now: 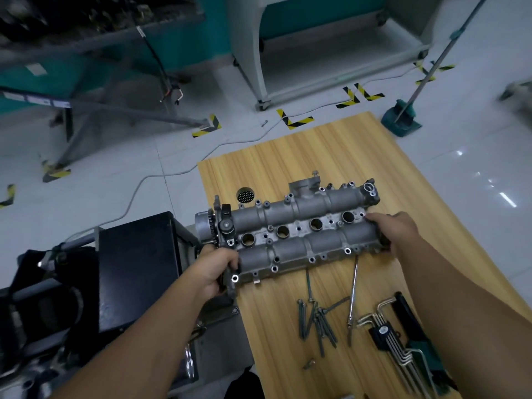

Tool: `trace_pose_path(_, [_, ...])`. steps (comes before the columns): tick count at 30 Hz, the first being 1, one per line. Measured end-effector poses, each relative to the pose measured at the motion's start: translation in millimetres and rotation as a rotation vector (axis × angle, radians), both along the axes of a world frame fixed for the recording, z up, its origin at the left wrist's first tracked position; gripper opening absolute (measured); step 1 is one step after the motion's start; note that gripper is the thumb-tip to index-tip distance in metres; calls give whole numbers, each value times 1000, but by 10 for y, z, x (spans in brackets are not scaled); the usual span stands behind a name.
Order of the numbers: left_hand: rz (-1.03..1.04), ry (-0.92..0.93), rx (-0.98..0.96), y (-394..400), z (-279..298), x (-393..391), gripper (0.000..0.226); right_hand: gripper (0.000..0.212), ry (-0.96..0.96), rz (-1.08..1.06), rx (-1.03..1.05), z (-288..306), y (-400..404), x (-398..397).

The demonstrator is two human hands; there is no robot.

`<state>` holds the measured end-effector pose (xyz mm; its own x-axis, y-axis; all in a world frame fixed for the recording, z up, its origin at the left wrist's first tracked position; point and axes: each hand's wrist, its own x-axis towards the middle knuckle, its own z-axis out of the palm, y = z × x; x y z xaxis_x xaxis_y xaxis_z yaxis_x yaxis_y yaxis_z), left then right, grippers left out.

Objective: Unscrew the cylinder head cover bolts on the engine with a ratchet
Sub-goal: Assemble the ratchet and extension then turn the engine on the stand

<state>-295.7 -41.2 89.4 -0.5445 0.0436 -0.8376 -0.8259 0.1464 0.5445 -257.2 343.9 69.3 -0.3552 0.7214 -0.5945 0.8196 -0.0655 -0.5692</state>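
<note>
progress: bolts (316, 323) out, lying lower centre | my left hand (214, 273) and right hand (394, 228) both grip the cover (299, 234) ends | left: i think only lifting off

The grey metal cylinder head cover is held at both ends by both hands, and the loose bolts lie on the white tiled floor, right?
Not quite. In the head view the loose bolts lie on the wooden board. Both hands, left and right, do hold the grey metal cylinder head cover.
</note>
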Motion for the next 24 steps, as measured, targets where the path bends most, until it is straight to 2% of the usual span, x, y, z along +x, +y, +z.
trace_pose_path(6, [-16, -22, 32, -129, 229, 57, 32, 42, 129, -155, 18, 126, -171, 286])
trace_pose_path(15, [73, 110, 170, -581, 576, 579, 62, 43, 440, -467, 91, 880, -636, 981])
trace_pose_path(19, [28, 281, 194, -941, 1047, 895, 49, 34, 542, -544, 75, 1224, -1020, 1342])
trace_pose_path(24, [36, 404, 194, -1684, 1630, 1173, 54, 37, 641, -595, 18, 1522, -1908, 1683])
